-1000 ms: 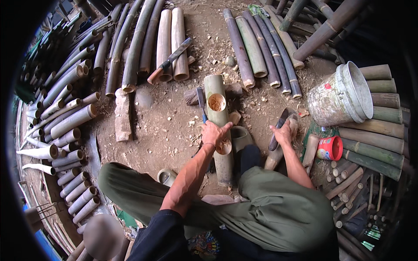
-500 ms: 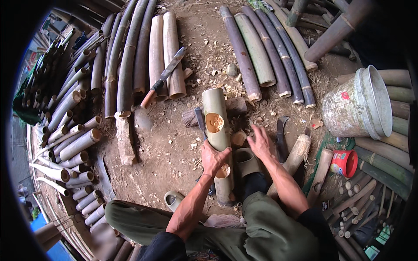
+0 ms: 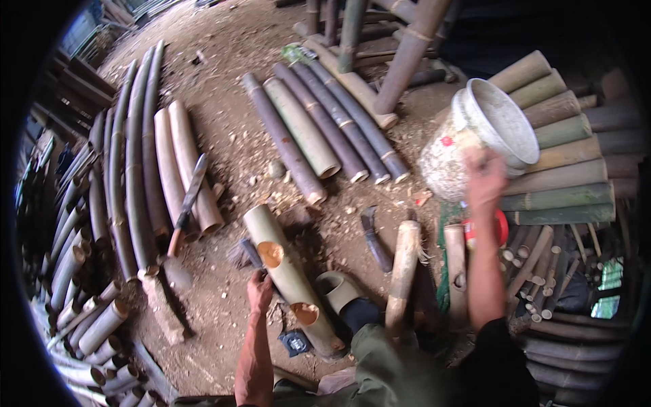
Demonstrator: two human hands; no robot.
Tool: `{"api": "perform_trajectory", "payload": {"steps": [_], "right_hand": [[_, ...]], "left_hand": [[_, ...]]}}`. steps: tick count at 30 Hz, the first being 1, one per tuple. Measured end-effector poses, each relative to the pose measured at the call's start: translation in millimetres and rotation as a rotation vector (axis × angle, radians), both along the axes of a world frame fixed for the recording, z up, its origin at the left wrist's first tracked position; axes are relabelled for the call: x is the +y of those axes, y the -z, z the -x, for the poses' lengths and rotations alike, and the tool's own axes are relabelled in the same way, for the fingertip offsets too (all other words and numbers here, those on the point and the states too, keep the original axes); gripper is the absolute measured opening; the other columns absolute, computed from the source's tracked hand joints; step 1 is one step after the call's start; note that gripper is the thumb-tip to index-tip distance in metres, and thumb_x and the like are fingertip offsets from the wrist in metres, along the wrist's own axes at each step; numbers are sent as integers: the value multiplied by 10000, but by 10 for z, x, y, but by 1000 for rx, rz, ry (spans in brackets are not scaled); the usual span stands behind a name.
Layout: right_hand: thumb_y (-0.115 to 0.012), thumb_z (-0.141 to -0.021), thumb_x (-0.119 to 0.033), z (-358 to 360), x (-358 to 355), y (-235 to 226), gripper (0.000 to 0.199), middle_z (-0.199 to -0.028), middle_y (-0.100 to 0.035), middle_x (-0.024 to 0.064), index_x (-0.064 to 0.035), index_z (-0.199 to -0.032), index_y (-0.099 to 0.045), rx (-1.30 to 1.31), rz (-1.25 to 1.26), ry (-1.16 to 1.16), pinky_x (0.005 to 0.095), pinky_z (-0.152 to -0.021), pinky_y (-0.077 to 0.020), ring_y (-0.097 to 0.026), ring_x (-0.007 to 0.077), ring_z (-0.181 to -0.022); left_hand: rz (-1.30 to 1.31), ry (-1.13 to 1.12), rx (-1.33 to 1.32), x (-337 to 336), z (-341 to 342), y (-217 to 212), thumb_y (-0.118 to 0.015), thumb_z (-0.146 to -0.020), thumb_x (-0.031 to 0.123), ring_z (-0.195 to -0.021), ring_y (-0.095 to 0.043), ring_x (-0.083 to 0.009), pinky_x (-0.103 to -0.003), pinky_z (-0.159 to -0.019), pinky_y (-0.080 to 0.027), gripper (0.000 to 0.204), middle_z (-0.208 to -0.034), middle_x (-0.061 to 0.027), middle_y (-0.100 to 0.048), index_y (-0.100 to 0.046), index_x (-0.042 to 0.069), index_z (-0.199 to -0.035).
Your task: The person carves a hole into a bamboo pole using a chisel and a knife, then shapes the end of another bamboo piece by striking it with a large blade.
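A thick pale-green bamboo tube (image 3: 283, 271) with two scooped openings in its side lies tilted in front of me. My left hand (image 3: 259, 293) is closed at its left edge, around the lower end of a dark bar-shaped tool (image 3: 250, 252) whose kind does not show. Over at the right, my right hand (image 3: 485, 178) is raised before the white bucket (image 3: 444, 163), smeared by motion, so its fingers do not show clearly. Below that forearm's wrist, part of a red tub (image 3: 502, 229) shows. A tape measure (image 3: 294, 342) lies left of the tube's near end.
A long knife (image 3: 192, 190) rests against bamboo poles on the left. Several dark poles (image 3: 352, 129) lie beyond the tube. A dark curved blade (image 3: 375, 241) and a pale bamboo piece (image 3: 404, 271) are right of my clog (image 3: 341, 290). Stacked bamboo (image 3: 559, 173) fills the right side.
My view has swung to the right. The left hand has left the top of the bamboo tube for its left edge. The right hand has moved from beside the tube to the bucket.
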State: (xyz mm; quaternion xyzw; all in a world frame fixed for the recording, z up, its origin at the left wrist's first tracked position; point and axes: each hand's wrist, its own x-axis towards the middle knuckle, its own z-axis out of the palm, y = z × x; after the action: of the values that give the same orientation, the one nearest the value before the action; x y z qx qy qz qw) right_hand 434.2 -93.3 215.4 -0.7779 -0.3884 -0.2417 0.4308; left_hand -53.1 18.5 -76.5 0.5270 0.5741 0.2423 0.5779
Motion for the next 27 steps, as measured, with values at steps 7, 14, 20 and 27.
{"api": "perform_trajectory", "payload": {"steps": [7, 14, 20, 27], "right_hand": [[-693, -900, -273, -17, 2, -830, 555, -1322, -543, 177, 9, -1338, -503, -284, 114, -106, 429, -1056, -383, -519, 302, -1227], [-553, -996, -340, 2050, 66, 1040, 548, -1128, -625, 164, -33, -1414, -376, 1576, 281, -894, 415, -839, -534, -646, 235, -964], [-593, -940, -229, 1517, -72, 2224, 367, -876, -653, 246, -18, -1219, -483, 661, 743, -238, 515, -741, -505, -621, 458, -805], [-741, -730, -86, 1994, -106, 2220, 772, -1371, -404, 200, -24, -1408, -378, 211, 771, -349, 497, -1041, -373, -418, 402, -1234]], "left_hand": [[-160, -292, 141, -314, -75, -695, -594, -927, 223, -850, -643, -241, -369, -763, -520, 358, -965, -175, -688, -616, -56, -1151], [-488, 207, 0, -730, -1133, -2046, -673, -914, 285, -1189, -485, -372, -445, -1009, -418, 469, -1274, -234, -479, -573, 3, -1275], [-211, -114, 557, -598, -922, -991, -815, -687, 554, -1263, -390, -448, -513, -1055, -365, 1082, -1366, -303, -360, -295, -64, -1408], [-6, -74, 195, -451, -657, -624, -832, -652, 334, -1072, -578, -371, -463, -948, -490, 899, -1161, -270, -544, -385, -94, -1304]]}}
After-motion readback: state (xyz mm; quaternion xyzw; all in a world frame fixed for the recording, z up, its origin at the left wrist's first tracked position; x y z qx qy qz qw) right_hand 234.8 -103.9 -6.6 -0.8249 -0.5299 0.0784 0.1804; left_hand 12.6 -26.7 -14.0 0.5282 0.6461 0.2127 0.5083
